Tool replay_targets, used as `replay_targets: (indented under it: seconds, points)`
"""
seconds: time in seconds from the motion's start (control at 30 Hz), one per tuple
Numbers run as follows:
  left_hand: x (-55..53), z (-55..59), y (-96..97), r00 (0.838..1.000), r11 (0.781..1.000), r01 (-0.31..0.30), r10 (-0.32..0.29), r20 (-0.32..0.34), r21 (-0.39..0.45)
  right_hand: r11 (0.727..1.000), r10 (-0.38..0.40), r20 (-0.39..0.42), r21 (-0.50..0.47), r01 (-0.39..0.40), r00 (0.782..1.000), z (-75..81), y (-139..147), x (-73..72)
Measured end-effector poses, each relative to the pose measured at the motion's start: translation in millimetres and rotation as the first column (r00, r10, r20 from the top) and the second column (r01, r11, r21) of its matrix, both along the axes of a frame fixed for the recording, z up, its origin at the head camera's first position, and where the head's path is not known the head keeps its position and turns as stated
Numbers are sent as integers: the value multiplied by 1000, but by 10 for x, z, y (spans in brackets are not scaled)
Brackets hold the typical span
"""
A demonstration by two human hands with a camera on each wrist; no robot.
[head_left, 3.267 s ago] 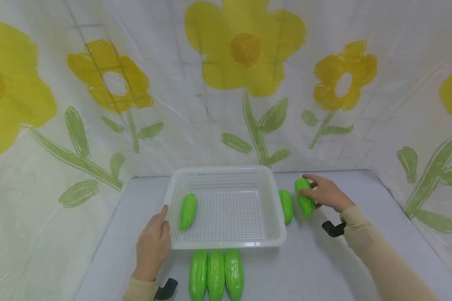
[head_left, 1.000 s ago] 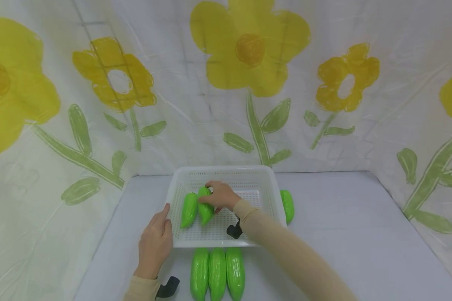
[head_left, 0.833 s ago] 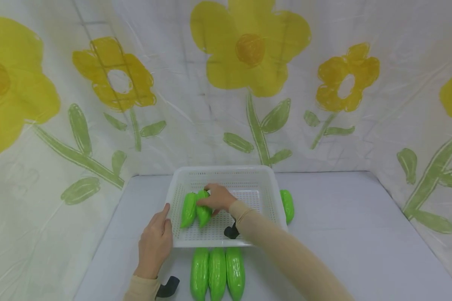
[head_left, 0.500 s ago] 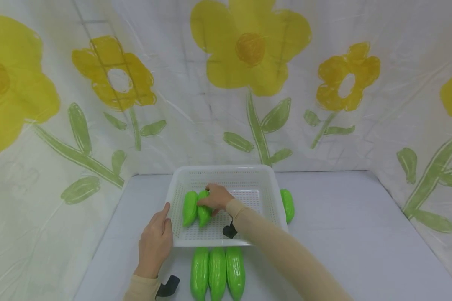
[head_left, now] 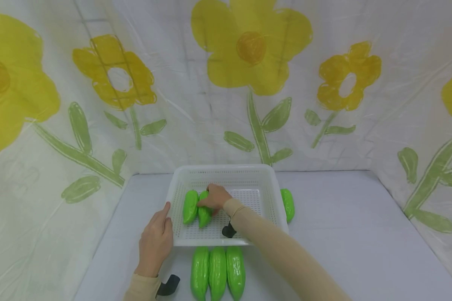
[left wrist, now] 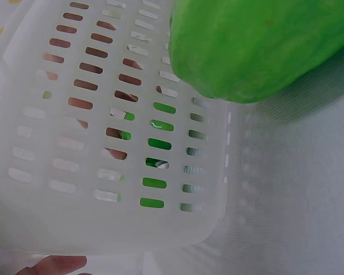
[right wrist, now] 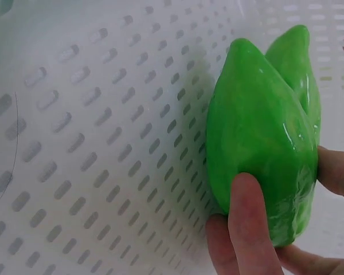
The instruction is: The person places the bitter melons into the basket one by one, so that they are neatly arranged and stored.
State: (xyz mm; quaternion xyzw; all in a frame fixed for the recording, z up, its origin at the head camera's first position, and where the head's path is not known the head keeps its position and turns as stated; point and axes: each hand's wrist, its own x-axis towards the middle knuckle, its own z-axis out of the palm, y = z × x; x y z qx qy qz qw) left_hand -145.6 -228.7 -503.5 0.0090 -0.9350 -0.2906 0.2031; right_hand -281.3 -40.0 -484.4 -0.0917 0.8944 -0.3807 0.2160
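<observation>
In the head view, a white perforated basket [head_left: 226, 242] sits on the table. My right hand [head_left: 216, 197] reaches inside and holds a green, ridged, pointed gourd [head_left: 204, 215] by its upper part. The right wrist view shows the fingers [right wrist: 249, 217] around this gourd, its tip facing away. Close on its left, a second green gourd [head_left: 190, 207] lies in the basket, partly hidden behind the first in the right wrist view. My left hand [head_left: 155, 240] rests against the basket's left side with its index finger straight along the rim; its fingertips [left wrist: 57, 264] show low in the left wrist view.
Three green gourds [head_left: 217, 271] lie side by side in front of the basket. One more gourd [head_left: 287, 205] lies against its right side. A flower-printed curtain [head_left: 226, 117] hangs behind the pale tabletop [head_left: 346, 234].
My right hand has carried a gourd from right of the basket into it, then lowered it beside the other one, which has shifted slightly. My left hand has stayed at the rim.
</observation>
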Motion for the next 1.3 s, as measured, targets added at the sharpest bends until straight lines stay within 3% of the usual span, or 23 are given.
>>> replay_targets:
  seconds: [0.6, 0.77, 0.87, 1.1, 1.3]
  points:
    - [9, 30, 18, 1000, 1000, -10, 10, 0, 13, 997, 21, -46, 73, -17, 999, 95, 52, 31]
    - [10, 38, 18, 1000, 1000, -9, 9, 6, 17, 990, 95, -141, 120, -78, 986, 265, 89, 83]
    - [9, 35, 15, 1000, 1000, -10, 9, 14, 15, 990, 129, -181, 87, -115, 975, 409, 126, 115]
    - [6, 28, 8, 999, 1000, -7, 7, 31, 11, 990, 119, -168, -56, -130, 979, 687, 207, 196]
    - [4, 32, 7, 999, 1000, -5, 5, 33, 15, 986, 154, -199, -30, -163, 968, 803, 251, 275]
